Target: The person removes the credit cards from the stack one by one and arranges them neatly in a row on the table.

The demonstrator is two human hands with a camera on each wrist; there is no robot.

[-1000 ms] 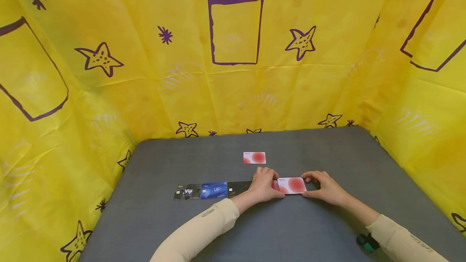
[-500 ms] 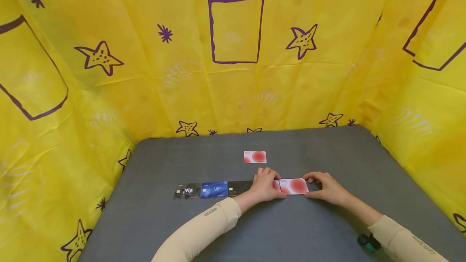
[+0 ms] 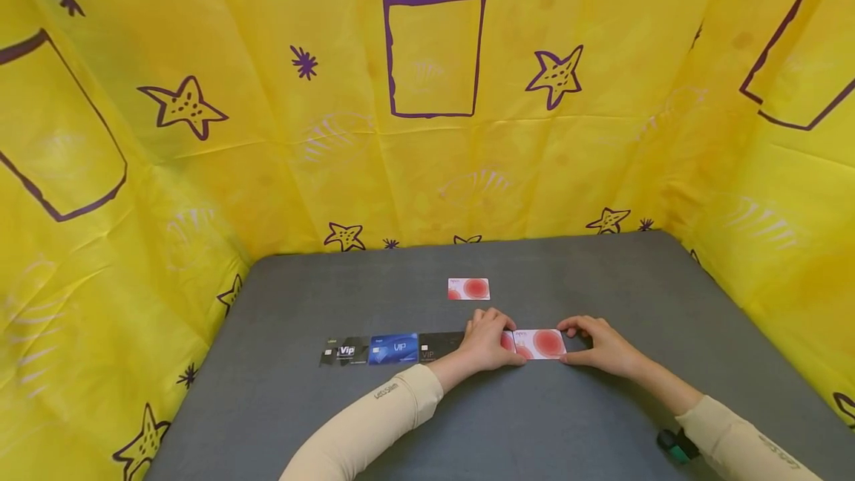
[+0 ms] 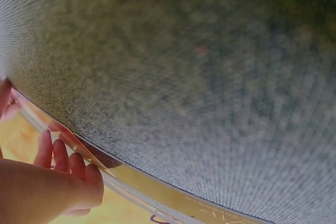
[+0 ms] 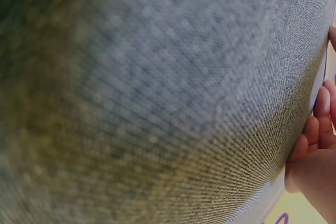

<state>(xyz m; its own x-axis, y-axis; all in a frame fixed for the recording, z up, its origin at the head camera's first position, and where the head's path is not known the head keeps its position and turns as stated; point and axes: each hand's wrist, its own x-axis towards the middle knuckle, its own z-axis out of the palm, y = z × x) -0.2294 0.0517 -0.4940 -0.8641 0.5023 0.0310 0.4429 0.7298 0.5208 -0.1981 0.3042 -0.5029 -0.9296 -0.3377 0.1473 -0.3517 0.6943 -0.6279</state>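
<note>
A row of cards lies on the dark grey table in the head view: a black Vip card, a blue VIP card, another black VIP card, a red card and a white card with red circles. My left hand arches over the red card, mostly covering it, thumb and fingers at its near and far edges. Its thumb reaches the seam with the white card. With thumb and forefinger, my right hand holds the white card's right end. The left wrist view shows the left hand along the row.
A second white card with red circles lies farther back on the table. A small black and green object sits beside the right sleeve. Yellow patterned cloth walls the table in at the back and sides.
The white card and right hand have shifted slightly right and toward me. A narrow seam now parts the white card from the red card. The left hand stays almost where it was.
</note>
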